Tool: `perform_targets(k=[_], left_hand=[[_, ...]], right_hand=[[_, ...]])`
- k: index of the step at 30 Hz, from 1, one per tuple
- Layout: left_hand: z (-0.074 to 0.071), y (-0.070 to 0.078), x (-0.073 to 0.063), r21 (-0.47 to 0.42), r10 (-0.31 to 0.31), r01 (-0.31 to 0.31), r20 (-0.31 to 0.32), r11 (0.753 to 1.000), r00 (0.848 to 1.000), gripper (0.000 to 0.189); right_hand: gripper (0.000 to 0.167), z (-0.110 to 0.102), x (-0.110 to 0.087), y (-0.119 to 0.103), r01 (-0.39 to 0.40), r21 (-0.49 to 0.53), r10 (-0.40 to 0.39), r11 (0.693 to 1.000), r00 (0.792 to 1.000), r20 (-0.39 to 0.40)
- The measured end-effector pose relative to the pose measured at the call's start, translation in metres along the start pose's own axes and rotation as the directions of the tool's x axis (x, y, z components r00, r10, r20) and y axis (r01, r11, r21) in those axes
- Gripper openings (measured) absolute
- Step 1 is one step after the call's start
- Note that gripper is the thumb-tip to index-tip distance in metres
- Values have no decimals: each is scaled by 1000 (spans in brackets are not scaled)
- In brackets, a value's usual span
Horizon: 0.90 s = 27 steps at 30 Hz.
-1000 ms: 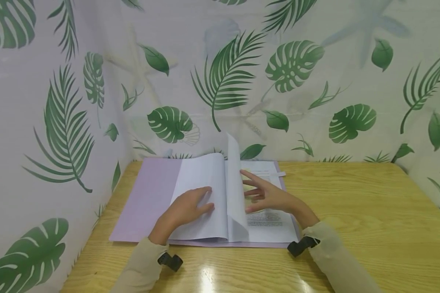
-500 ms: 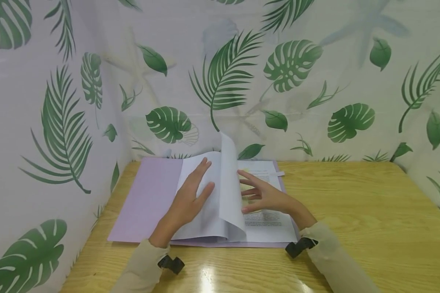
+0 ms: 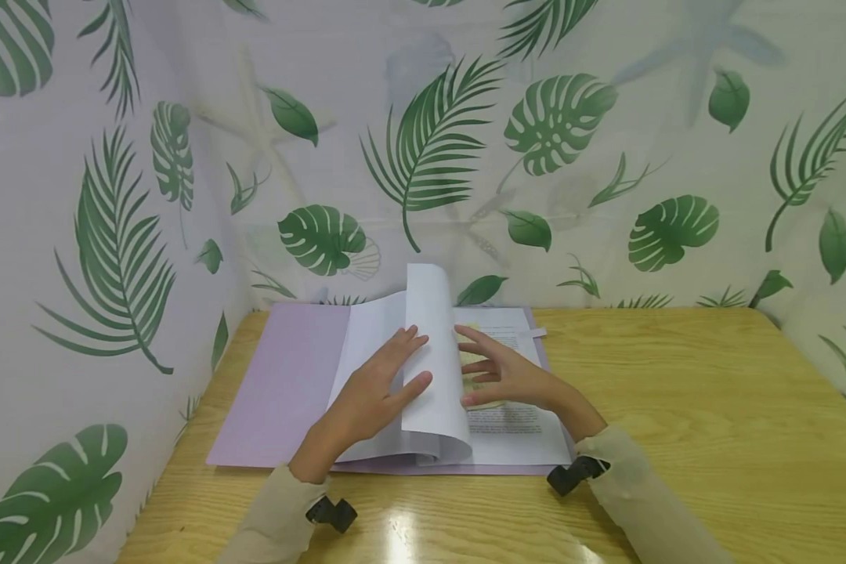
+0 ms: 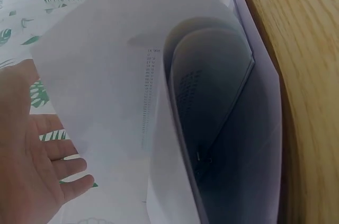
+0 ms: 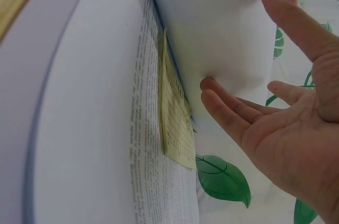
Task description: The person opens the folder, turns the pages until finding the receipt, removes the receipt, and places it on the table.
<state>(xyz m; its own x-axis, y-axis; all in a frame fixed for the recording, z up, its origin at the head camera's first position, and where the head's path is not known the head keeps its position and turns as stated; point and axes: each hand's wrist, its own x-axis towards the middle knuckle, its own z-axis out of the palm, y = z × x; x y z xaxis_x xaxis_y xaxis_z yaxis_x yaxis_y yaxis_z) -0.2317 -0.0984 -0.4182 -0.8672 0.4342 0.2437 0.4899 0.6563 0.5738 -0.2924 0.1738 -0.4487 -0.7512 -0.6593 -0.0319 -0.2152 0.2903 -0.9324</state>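
A lilac folder [image 3: 282, 384] lies spread on the table with a stack of white sheets inside. One sheet [image 3: 433, 368] stands curled up over the middle, its free edge bent to the left. My right hand [image 3: 518, 382] touches the back of that sheet with spread, fairly straight fingertips, as the right wrist view also shows. At the sheet's left side is my left hand [image 3: 374, 395], its fingers extended, with the fingertips over the free edge. Under the sheet, a yellow lined paper slip [image 5: 177, 121] lies on a printed page [image 3: 511, 423]. The slip is partly hidden in the head view.
The wooden table [image 3: 677, 407] extends to the right of the folder. A leaf-patterned cloth [image 3: 578, 235] stands behind it and along the left. A small white tab [image 3: 533, 333] sticks out from the folder's right edge. Black wrist cameras [image 3: 578, 474] sit on both sleeves.
The raised sheet has swung left and curls over more. My left hand lifted off the left-hand pages, reached up, then moved right to the sheet. The right hand shifted slightly left.
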Motion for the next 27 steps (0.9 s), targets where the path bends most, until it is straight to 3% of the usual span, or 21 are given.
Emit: perform_targets(k=[7, 12, 23, 27], left_hand=[[2, -1, 2, 58, -65, 62, 62, 996, 996, 70], [6, -4, 1, 91, -108, 100, 85, 991, 991, 73], [11, -10, 0, 90, -203, 190, 165, 978, 965, 85], [13, -11, 0, 106, -211, 195, 180, 975, 961, 87]], right_hand=[[107, 1, -1, -5, -10, 5, 11, 1000, 1000, -22], [105, 4, -1, -7, 25, -4, -25, 1000, 999, -22], [99, 9, 0, -9, 69, 12, -68, 998, 997, -18], [98, 11, 0, -11, 71, 19, -70, 997, 997, -14]])
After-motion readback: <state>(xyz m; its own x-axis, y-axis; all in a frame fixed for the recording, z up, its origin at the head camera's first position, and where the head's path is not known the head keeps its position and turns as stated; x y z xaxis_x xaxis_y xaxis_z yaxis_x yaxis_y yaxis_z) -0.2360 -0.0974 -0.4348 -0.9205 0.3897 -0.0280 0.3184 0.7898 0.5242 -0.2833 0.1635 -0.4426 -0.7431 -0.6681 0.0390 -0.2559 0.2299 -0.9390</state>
